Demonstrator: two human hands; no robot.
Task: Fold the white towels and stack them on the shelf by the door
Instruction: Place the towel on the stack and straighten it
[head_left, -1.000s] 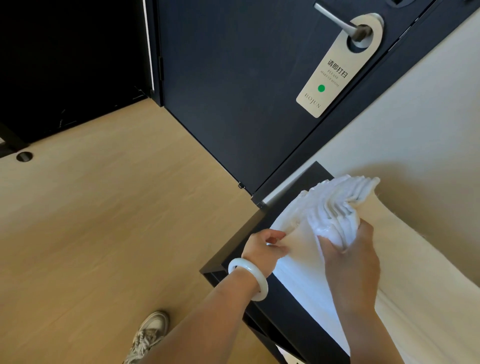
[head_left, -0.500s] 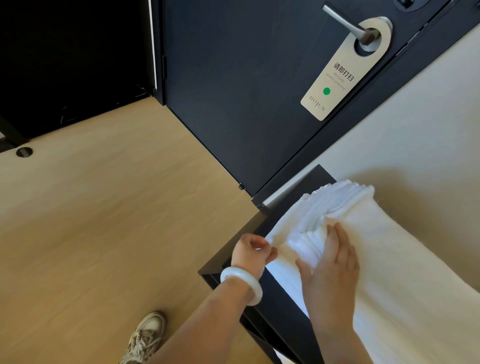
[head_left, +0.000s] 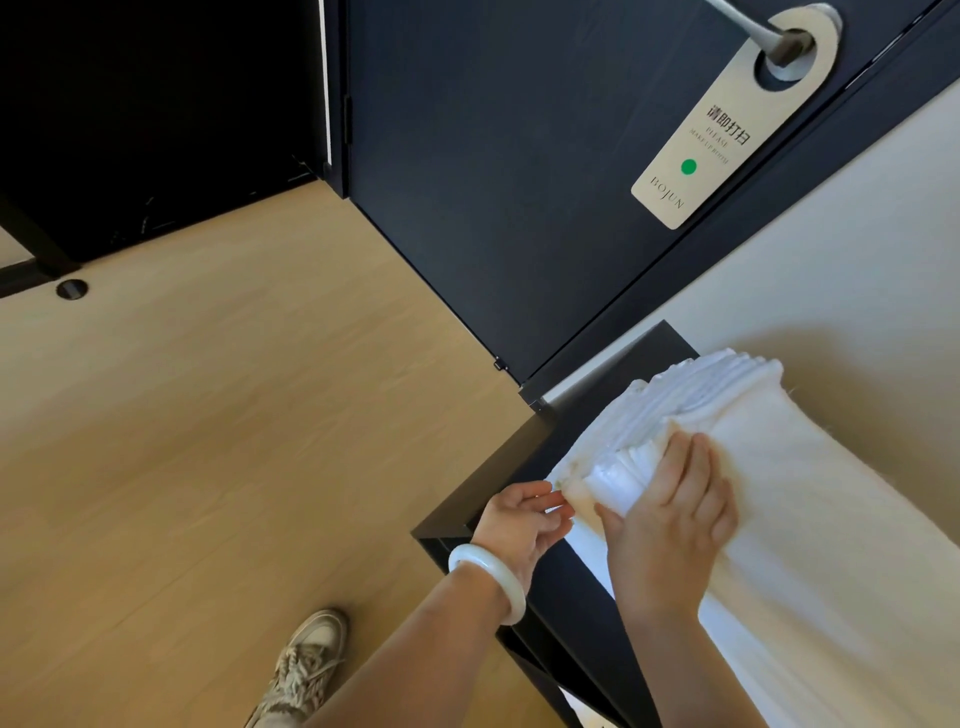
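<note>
A stack of folded white towels (head_left: 810, 519) lies on the black shelf (head_left: 566, 587) beside the dark door (head_left: 493, 182). My right hand (head_left: 670, 514) rests flat on the near end of the stack, fingers straight and spread over the layered edges. My left hand (head_left: 524, 525), with a white bangle on its wrist, sits at the stack's left corner, its loosely curled fingertips touching the towel edge. The towels' layered folds fan out toward the door at the far end.
A metal door handle carries a white hanger tag (head_left: 727, 130) with a green dot. A cream wall (head_left: 831, 286) runs behind the shelf. The wooden floor (head_left: 234, 441) stretches left, with a round floor stop (head_left: 71, 289). My shoe (head_left: 306, 665) stands near the shelf's corner.
My right hand let go of the gathered towel ends and flattened onto the stack, which settled down on the shelf. My left hand slid down to the stack's left corner.
</note>
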